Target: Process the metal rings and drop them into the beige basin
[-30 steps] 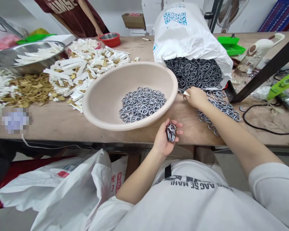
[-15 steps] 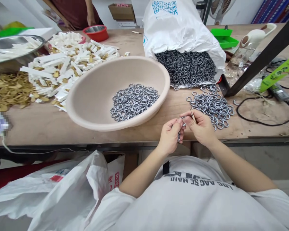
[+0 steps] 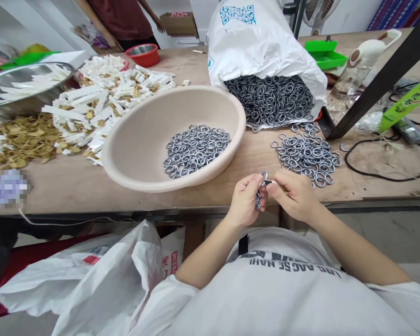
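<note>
My left hand [image 3: 245, 198] is closed around several grey rings, and one grey ring [image 3: 264, 175] is pinched upright at its thumb and fingertip. My right hand [image 3: 297, 193] is closed on a small knife [image 3: 269, 182], its dark blade touching or very near that ring; the handle is mostly hidden by my fingers. Just beyond my right hand lies a loose pile of grey rings [image 3: 306, 154] on the wooden table [image 3: 154, 201]. To the left, a beige oval basin [image 3: 126, 158] holds many more grey rings [image 3: 196, 149].
A white sack [image 3: 262, 46] lies open behind, full of rings. White strips [image 3: 101, 100] and brown pieces [image 3: 31, 135] are heaped at left beside a steel bowl [image 3: 28, 98]. A black post [image 3: 378, 84] and cable [image 3: 378, 177] stand right. Another person [image 3: 124, 21] is across the table.
The knife in my right hand has swung from pointing upward to lying across toward the ring in my left hand. The view has shifted slightly; the person opposite has moved an arm.
</note>
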Demonstrator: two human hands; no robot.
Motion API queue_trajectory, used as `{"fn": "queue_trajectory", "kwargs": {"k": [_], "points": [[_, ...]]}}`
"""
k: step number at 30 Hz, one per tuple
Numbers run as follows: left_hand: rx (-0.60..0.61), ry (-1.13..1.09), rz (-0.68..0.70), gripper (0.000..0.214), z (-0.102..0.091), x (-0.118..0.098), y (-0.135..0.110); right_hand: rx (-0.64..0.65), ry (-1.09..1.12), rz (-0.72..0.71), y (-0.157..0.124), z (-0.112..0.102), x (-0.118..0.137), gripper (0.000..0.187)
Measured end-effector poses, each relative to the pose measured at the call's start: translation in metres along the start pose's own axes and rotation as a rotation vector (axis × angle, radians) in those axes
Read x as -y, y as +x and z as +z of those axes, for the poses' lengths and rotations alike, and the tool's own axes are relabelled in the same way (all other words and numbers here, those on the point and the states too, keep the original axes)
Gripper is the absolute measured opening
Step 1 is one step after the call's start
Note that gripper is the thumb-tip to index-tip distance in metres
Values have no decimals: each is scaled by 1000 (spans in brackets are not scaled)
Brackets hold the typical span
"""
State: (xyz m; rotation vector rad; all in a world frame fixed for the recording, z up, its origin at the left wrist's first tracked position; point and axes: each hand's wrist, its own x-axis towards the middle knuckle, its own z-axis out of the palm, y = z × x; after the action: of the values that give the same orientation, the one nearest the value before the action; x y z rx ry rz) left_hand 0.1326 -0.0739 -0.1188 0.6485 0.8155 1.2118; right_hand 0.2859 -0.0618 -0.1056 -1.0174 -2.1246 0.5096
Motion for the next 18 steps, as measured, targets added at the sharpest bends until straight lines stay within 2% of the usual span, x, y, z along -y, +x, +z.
{"fn": "queue_trajectory", "kwargs": {"k": [18], "points": [[52,10,-10,43,3,-2,0,-14,34,17,-3,-4,3,41]]}}
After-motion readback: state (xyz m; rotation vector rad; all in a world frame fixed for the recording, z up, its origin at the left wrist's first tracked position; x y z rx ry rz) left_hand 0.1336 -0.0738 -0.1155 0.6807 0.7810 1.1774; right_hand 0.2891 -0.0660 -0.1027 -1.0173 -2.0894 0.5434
